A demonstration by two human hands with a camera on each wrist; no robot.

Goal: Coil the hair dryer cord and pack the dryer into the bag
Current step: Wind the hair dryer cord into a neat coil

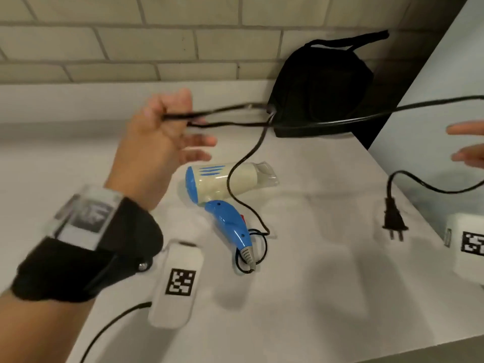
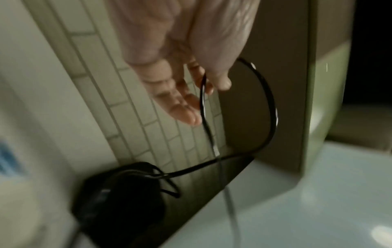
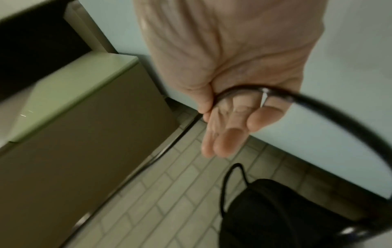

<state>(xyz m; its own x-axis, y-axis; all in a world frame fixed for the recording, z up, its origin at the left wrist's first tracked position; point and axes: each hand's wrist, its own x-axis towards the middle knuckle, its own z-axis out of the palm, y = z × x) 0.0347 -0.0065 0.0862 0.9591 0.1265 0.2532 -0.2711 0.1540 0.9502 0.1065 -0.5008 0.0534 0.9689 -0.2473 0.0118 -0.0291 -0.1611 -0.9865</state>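
Note:
A cream and blue hair dryer (image 1: 222,183) lies on its side on the white counter (image 1: 327,271), its blue handle pointing toward me. Its black cord (image 1: 432,102) rises from the handle end to my left hand (image 1: 167,119), which pinches a couple of strands between thumb and forefinger, the other fingers straight. From there the cord stretches right, in front of the black bag (image 1: 322,82), to my right hand (image 1: 466,142) at the frame edge. In the right wrist view, the thumb of that hand (image 3: 212,114) pinches the cord (image 3: 318,107) against the palm. The plug (image 1: 394,218) hangs just above the counter.
The bag (image 3: 275,209) stands in the back corner against the tiled wall (image 1: 131,43) and a pale side panel (image 1: 445,61). The counter's front edge runs across the lower right. White wrist cameras with markers sit on both wrists.

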